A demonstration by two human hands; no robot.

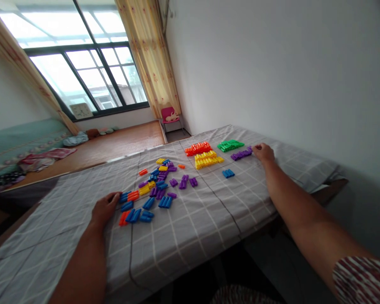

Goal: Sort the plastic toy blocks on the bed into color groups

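My left hand [104, 207] rests low on the cloth at the left edge of a mixed scatter, its fingers drawn together at the end of a blue tube-like plastic piece [124, 196]. Orange pieces [133, 195] lie right beside it. Farther right, my right hand [263, 152] has its fingertips pinched at the right end of a row of purple plastic pieces [241, 153]; the fingers partly hide what is between them. Behind that row is a green stack [230, 145]. To its left are a yellow stack [208, 159] and an orange stack [198, 148].
A short blue row [228, 173] lies in front of the purple one. Loose purple pieces [183, 182] sit mid-table on the grey checked cloth [190, 228]. A white wall [272, 76] borders the right side. A pink chair [169, 115] stands beyond the table.
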